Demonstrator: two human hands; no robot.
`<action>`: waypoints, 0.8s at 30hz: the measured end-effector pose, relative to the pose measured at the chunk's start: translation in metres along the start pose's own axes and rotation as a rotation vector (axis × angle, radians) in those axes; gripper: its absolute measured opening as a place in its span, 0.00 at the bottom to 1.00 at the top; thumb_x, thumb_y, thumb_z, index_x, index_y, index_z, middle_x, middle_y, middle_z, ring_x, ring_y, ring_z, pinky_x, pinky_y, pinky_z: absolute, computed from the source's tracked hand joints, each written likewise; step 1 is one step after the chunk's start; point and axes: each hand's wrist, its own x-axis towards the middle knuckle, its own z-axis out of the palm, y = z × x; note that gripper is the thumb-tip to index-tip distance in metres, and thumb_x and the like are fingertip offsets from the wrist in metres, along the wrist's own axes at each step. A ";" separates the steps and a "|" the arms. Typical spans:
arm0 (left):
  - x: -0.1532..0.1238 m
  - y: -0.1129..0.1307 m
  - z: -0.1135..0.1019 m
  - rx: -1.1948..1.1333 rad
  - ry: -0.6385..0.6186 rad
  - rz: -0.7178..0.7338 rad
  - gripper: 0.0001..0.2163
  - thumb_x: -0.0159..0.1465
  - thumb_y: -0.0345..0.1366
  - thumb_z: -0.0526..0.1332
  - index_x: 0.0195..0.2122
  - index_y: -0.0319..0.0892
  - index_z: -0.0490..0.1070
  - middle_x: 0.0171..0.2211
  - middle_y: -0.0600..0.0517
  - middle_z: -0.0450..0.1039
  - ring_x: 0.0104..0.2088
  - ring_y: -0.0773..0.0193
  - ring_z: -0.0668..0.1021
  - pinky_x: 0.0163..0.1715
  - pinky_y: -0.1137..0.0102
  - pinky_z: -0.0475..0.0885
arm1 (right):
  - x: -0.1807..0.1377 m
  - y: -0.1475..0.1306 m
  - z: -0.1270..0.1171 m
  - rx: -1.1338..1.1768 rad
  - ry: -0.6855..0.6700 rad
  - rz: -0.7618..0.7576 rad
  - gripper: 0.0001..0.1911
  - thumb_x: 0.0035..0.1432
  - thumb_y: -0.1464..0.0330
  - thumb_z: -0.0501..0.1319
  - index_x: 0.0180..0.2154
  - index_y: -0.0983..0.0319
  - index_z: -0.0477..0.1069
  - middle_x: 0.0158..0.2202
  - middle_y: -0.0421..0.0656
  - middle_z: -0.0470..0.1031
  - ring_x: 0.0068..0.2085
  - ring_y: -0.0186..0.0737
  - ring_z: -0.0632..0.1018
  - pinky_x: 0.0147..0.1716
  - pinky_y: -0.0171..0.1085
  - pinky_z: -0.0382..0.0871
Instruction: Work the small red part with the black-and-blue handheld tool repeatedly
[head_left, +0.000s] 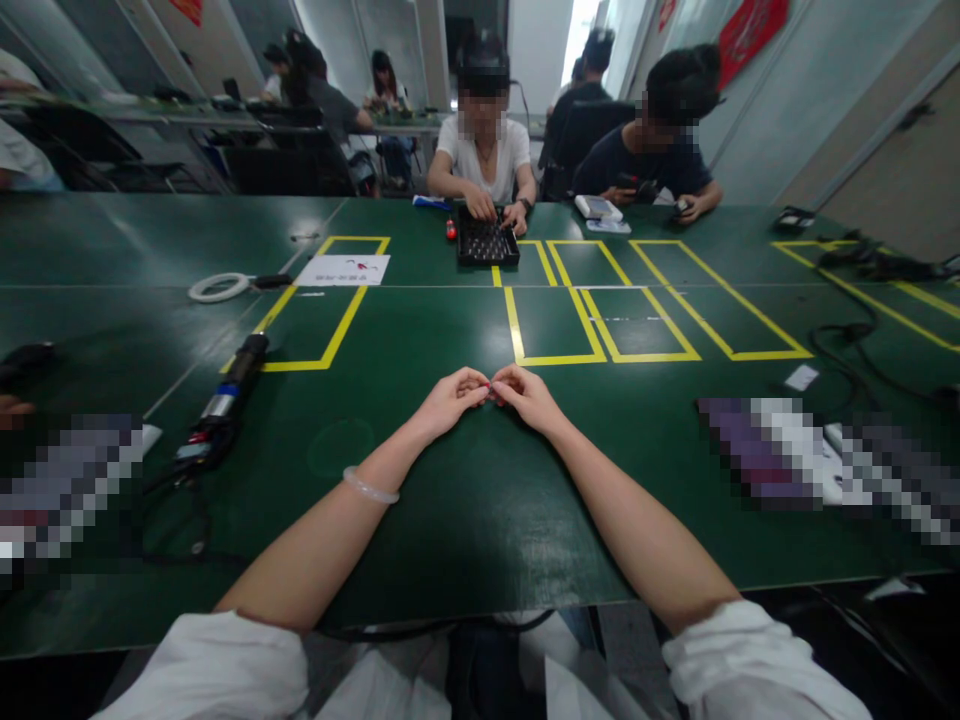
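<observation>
My left grip [454, 398] and right grip [526, 397] meet fingertip to fingertip over the table [457, 510], each closed in a pinch on a small red thing [490, 388] between them. If either pinch loosens or the two pull unevenly, I think so slight a piece could slip out; on this glossy green surface it might skid or roll, perhaps toward the yellow tape [562, 360] just beyond. My fingertips cover nearly all of it, so I can't make out its shape or whether it is one part or two. Across from me, the contents of the black tray [487, 262] are too small to tell, and the purple item [750, 458] at my right is masked by blur.
</observation>
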 end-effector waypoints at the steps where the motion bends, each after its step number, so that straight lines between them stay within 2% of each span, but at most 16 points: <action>1: 0.000 -0.001 0.000 0.000 0.009 -0.009 0.14 0.58 0.43 0.63 0.39 0.39 0.69 0.32 0.51 0.73 0.34 0.65 0.75 0.39 0.67 0.69 | 0.000 0.000 0.000 -0.017 0.004 -0.008 0.14 0.57 0.57 0.62 0.36 0.61 0.68 0.29 0.39 0.73 0.28 0.33 0.73 0.31 0.34 0.68; 6: 0.003 -0.005 -0.001 -0.003 0.045 -0.027 0.14 0.56 0.41 0.66 0.38 0.38 0.69 0.33 0.51 0.73 0.33 0.66 0.74 0.38 0.68 0.69 | -0.001 -0.001 -0.002 -0.089 -0.015 -0.048 0.12 0.56 0.60 0.63 0.37 0.62 0.69 0.32 0.39 0.72 0.27 0.31 0.70 0.29 0.33 0.65; 10: 0.002 -0.005 -0.001 -0.023 0.035 0.009 0.13 0.54 0.38 0.66 0.38 0.38 0.68 0.35 0.52 0.72 0.34 0.67 0.75 0.40 0.69 0.69 | -0.001 -0.001 -0.001 -0.088 0.021 -0.038 0.14 0.53 0.61 0.65 0.39 0.62 0.69 0.34 0.40 0.73 0.28 0.31 0.69 0.29 0.33 0.65; 15: 0.001 -0.005 -0.001 -0.016 0.034 0.040 0.12 0.54 0.36 0.66 0.37 0.38 0.67 0.35 0.52 0.72 0.36 0.66 0.76 0.41 0.68 0.68 | -0.001 -0.001 0.000 -0.153 0.031 -0.033 0.13 0.53 0.61 0.65 0.38 0.62 0.70 0.31 0.39 0.72 0.28 0.31 0.69 0.28 0.33 0.64; 24: 0.003 -0.007 -0.001 -0.019 0.052 0.028 0.13 0.53 0.35 0.67 0.37 0.38 0.67 0.35 0.52 0.73 0.35 0.67 0.76 0.41 0.69 0.68 | -0.001 0.000 0.000 -0.197 0.026 -0.086 0.12 0.54 0.62 0.64 0.38 0.61 0.69 0.32 0.40 0.73 0.29 0.32 0.70 0.28 0.33 0.62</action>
